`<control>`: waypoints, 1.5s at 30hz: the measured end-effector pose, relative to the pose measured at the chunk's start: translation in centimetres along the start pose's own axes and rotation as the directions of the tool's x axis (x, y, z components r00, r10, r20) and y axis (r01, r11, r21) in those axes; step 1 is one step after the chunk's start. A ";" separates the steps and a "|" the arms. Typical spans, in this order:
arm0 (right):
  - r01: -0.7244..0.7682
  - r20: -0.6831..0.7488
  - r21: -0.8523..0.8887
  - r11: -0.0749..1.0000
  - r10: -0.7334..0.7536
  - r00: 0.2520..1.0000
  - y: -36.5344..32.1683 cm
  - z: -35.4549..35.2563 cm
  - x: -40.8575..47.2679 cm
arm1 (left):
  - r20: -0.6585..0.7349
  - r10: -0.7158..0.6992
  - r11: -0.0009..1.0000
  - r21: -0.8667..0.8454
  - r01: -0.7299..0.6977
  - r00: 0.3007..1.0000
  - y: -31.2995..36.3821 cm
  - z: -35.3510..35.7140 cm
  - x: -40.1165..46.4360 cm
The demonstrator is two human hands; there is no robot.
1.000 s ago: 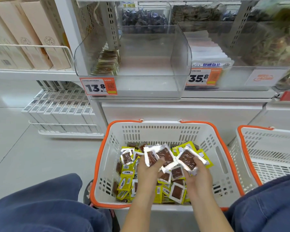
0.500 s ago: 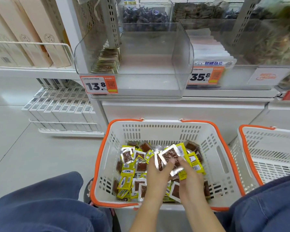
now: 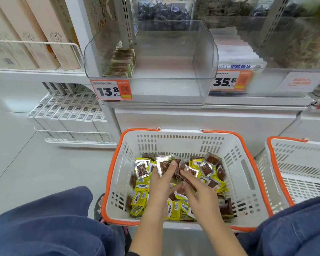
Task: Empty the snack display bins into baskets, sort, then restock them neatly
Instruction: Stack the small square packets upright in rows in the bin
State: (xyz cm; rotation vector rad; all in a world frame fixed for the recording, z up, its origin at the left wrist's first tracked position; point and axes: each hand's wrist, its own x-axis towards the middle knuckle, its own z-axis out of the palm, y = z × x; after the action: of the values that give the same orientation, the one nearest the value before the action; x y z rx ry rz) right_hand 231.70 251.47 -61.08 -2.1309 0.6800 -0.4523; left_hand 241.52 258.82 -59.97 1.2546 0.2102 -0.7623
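Note:
A white basket with an orange rim [image 3: 248, 174] stands on the floor between my knees, holding several small yellow and clear snack packets [image 3: 139, 189]. My left hand [image 3: 164, 182] is inside it and grips a stack of clear-fronted packets [image 3: 163, 164], thumb on top. My right hand [image 3: 199, 193] reaches into the pile beside it, fingers curled around a packet [image 3: 189, 180]. Above, the clear display bin [image 3: 174, 71] marked 13.8 holds only one short row of packets [image 3: 121, 63] at its left wall.
A second white and orange basket [image 3: 299, 163] stands at the right, with nothing seen inside. Neighbouring bins [image 3: 266, 52] hold other snacks. Boxes [image 3: 68, 115] fill low wire racks at the left. Bare floor [image 3: 35, 163] lies left of the basket.
Both hands, held up with fanned packets a second ago, have sunk lower into the basket. The right hand has moved down onto the pile.

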 end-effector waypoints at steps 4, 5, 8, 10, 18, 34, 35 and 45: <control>0.053 0.016 0.012 0.998 -0.054 0.998 0.0 0.2 0.3 | 0.004 -0.031 0.999 -0.011 0.031 1.000 0.3 -0.6 0.1; 0.063 0.016 0.021 0.998 -0.064 0.998 0.2 0.4 0.3 | -0.003 -0.036 0.999 -0.006 0.036 0.999 0.3 -0.5 0.1; 0.105 -0.005 0.019 0.994 -0.105 0.994 0.5 0.7 0.0 | -0.009 -0.027 1.000 0.014 0.027 1.000 0.0 -0.1 0.0; 0.131 -0.036 0.002 0.991 -0.130 0.991 0.3 0.7 0.0 | 0.021 -0.014 1.000 0.008 0.014 1.000 0.0 0.0 -0.2; -0.075 -0.052 0.294 0.953 0.095 0.994 -1.4 -0.4 0.3 | 0.028 0.060 0.998 0.029 -0.061 0.998 0.1 0.1 -1.0; -0.125 0.184 0.089 0.988 0.107 0.977 -1.4 0.0 0.9 | 0.030 0.125 0.950 0.285 -0.129 0.992 -0.7 0.6 -0.9; -0.117 0.175 0.111 0.987 0.096 0.980 -1.3 0.1 0.9 | 0.036 0.124 0.955 0.266 -0.129 0.992 -0.8 0.5 -0.8; -0.416 0.219 0.621 0.664 0.362 0.906 -1.3 -1.7 1.8 | 0.154 0.018 0.995 0.099 -0.034 0.988 0.0 1.0 -1.1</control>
State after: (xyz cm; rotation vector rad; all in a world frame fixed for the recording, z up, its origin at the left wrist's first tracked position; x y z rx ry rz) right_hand 232.61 250.00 -58.87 -1.2729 0.7698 -0.3034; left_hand 240.42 258.38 -59.02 1.2853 0.0302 -0.8511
